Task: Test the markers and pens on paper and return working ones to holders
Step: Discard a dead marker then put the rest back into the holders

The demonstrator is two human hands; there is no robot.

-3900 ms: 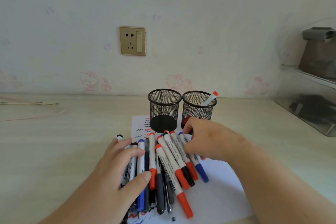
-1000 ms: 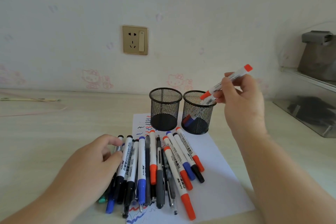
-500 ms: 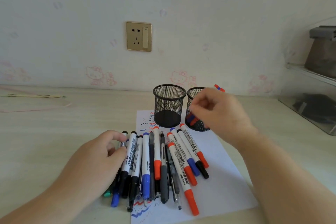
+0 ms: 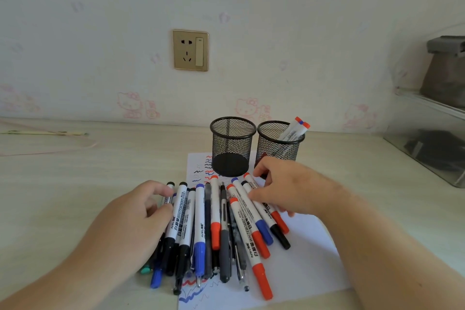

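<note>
Now | right hand (image 4: 289,189) on markers (image 4: 254,211) | left holder (image 4: 232,146) empty

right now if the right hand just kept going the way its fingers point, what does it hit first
The right hand points left over the pile, fingertips already at the white markers on the pile's right side. Going on, it would likely meet those first, then the grey pen. Its height above them is unclear.

Gold wall socket (image 4: 190,50) above desk (image 4: 63,184); clear tray (image 4: 427,148) far right.
</note>
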